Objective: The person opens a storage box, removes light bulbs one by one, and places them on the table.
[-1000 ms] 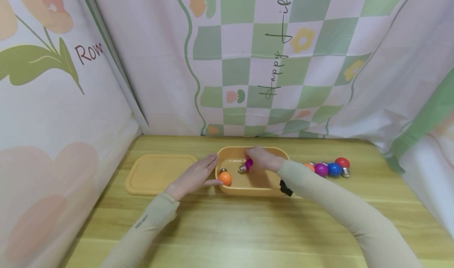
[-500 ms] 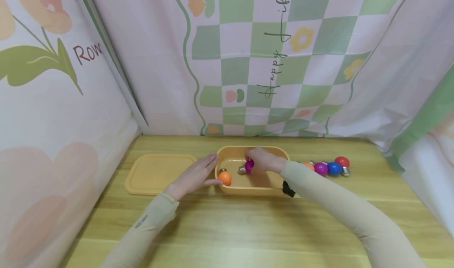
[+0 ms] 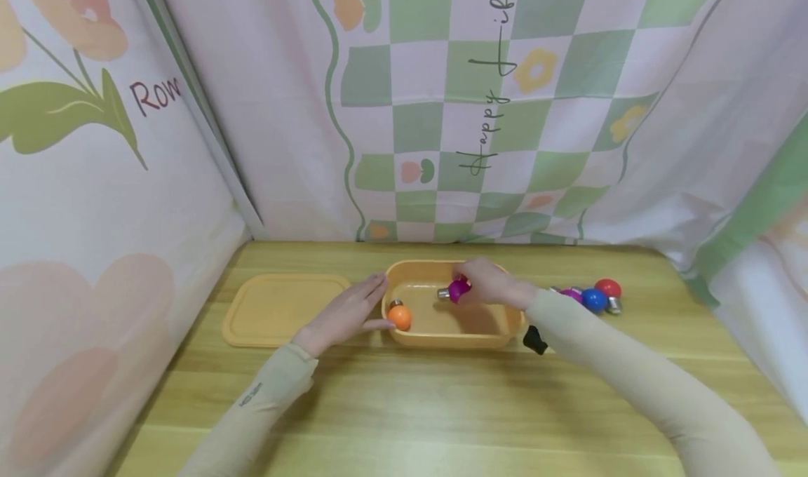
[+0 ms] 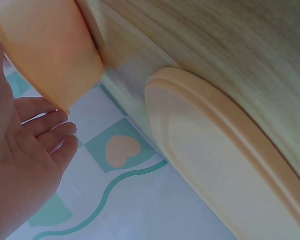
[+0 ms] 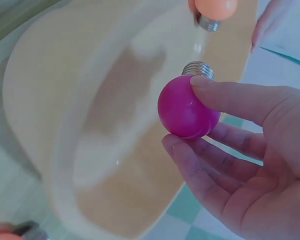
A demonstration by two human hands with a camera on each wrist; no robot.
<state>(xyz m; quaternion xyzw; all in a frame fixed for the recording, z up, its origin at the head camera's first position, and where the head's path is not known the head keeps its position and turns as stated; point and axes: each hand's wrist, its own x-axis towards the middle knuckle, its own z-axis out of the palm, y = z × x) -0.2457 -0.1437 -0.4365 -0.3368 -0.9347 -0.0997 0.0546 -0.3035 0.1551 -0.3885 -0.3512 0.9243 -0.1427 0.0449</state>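
A magenta-purple light bulb [image 3: 459, 292] with a silver screw base is pinched between the thumb and fingers of my right hand [image 3: 491, 282]. The right wrist view shows the bulb [image 5: 186, 107] above the yellow plastic box [image 5: 65, 125], its base pointing away from the palm. Inside the box's left end lies an orange light bulb [image 3: 400, 317]. My left hand [image 3: 344, 317] rests against the left end of the box, fingers fairly straight and thumb spread along the near side. In the left wrist view, its fingertips [image 4: 60, 120] touch the rim.
A yellow lid [image 3: 280, 310] lies flat on the wooden table left of the box. Right of it are a blue bulb [image 3: 594, 300], a red bulb [image 3: 608, 289] and another purple bulb [image 3: 571, 294], partly behind my sleeve. A patterned curtain [image 3: 416, 126] hangs behind.
My right hand has lifted the purple bulb from the box floor and moved it to the right. My left hand, the box and the orange bulb inside it have stayed put.
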